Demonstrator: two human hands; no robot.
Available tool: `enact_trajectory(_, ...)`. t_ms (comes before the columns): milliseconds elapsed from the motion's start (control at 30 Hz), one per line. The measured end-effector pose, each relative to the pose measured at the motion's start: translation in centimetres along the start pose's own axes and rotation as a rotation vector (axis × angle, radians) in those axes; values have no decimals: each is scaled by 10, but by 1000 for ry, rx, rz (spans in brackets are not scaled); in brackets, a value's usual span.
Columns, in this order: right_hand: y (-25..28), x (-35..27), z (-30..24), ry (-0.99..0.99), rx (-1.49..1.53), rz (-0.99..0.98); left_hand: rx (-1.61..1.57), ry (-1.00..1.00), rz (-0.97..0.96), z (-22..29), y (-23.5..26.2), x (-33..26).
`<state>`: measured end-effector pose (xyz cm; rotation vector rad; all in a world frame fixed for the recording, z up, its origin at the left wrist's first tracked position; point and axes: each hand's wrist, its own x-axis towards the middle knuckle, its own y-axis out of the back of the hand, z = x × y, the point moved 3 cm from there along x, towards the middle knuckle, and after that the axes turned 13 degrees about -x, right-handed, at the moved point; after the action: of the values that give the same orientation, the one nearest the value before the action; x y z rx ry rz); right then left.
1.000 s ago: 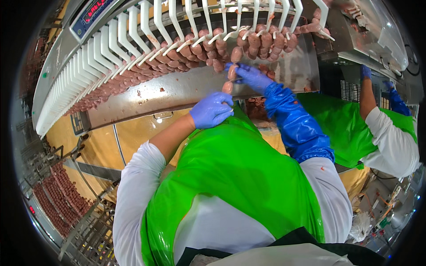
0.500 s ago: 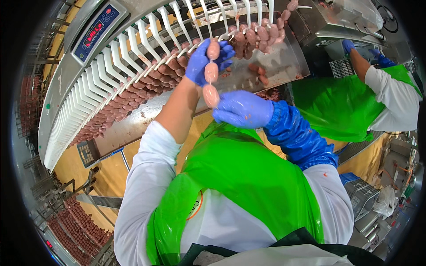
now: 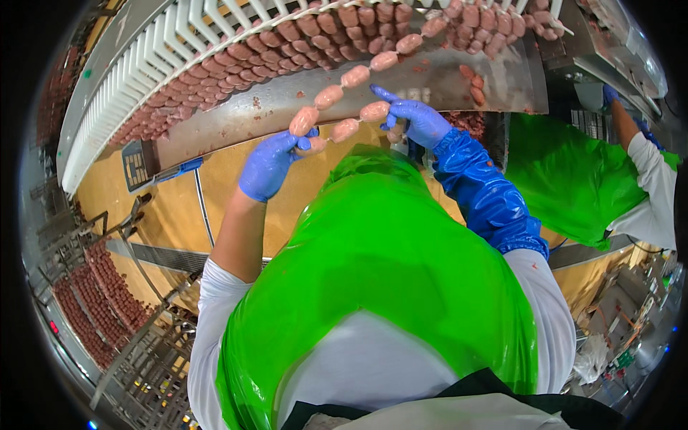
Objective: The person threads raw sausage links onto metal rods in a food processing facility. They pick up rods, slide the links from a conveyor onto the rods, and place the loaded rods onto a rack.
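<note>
Fingers (image 3: 307,143) (blue, gloved) pinch plump, glossy pink sausage chain (image 3: 344,107).

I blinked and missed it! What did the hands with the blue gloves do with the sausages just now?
The left hand came down from the white hooks and out to the left, and the right hand rose. The sausage string, which hung straight down between them, now stretches sideways and runs up to the rack. Both hands kept their grip on it. The coworker in the green apron stayed at the right.

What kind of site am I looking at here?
Most likely a sausage-making plant: a string of raw sausage links in gloved hands, a white-hooked conveyor hung with links, and racks of sausages below.
</note>
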<state>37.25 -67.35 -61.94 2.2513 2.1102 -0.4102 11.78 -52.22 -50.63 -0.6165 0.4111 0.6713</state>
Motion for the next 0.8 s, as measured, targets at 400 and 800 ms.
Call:
enact_trajectory(400,-14,27,-34,81,-211,155,-19,-10,307,-77,29,83)
enact_trajectory(800,69,-11,3,105,-537,-18,160,87,-449,16,-164,186)
